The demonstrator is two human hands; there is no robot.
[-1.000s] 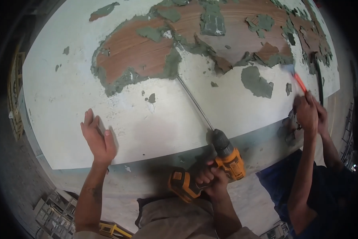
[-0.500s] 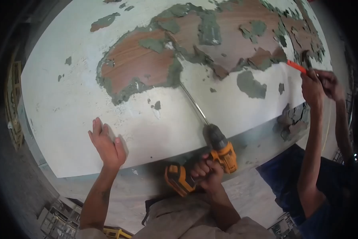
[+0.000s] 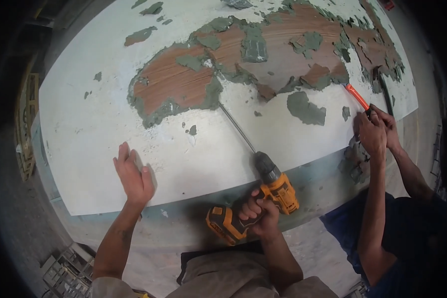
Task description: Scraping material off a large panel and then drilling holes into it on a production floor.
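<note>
My right hand [image 3: 261,214] is wrapped round the grip of a yellow-and-black cordless drill [image 3: 281,193]. From its chuck a long thin metal bit [image 3: 237,128] runs up and left, its tip at the lower edge of the peeling grey-green coating [image 3: 215,94]. The coating borders a bare reddish-brown patch [image 3: 174,84] on the large white panel [image 3: 183,154]. My left hand [image 3: 135,176] rests on the panel near its front edge, fingers stretched out and holding nothing.
At the right, a co-worker's hands [image 3: 375,131] hold an orange-red tool [image 3: 357,96] against the coating's edge. A dark-handled hammer [image 3: 386,94] lies on the panel beside them. Loose grey-green flakes [image 3: 306,109] are scattered about. A wooden pallet [image 3: 30,124] stands at far left.
The view has shifted slightly. The co-worker's hammer has left their hand, and both their hands are now at the orange-red tool. My hands and the drill keep nearly the same position.
</note>
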